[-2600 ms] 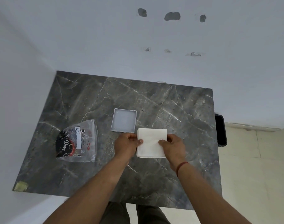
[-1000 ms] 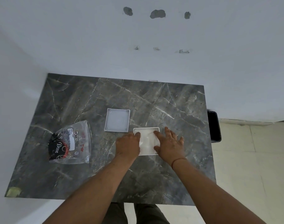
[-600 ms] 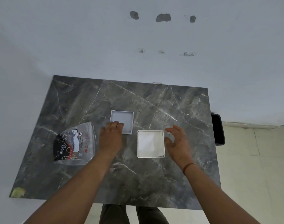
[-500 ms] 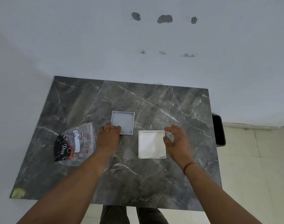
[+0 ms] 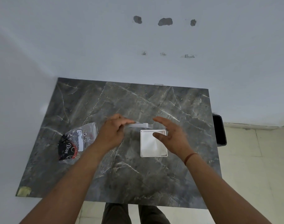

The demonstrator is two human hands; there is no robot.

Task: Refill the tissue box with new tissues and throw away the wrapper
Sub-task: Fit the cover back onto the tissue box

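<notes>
My left hand (image 5: 113, 135) fingers pinch the light, stiff lid (image 5: 140, 125) by its left edge just beyond the filled box (image 5: 153, 145) mid-worktop, right hand (image 5: 172, 138) spread wide, empty.

Dark grey marble-look table (image 5: 125, 180) with white veins, pushed up against the wall. Sitting on it: a white square tissue box (image 5: 151, 147) full of tissues, a crumpled clear wrapper (image 5: 76, 143) (Dove branding) over left, yellowish tape scrap (image 5: 24, 191) on the near-left corner.
</notes>
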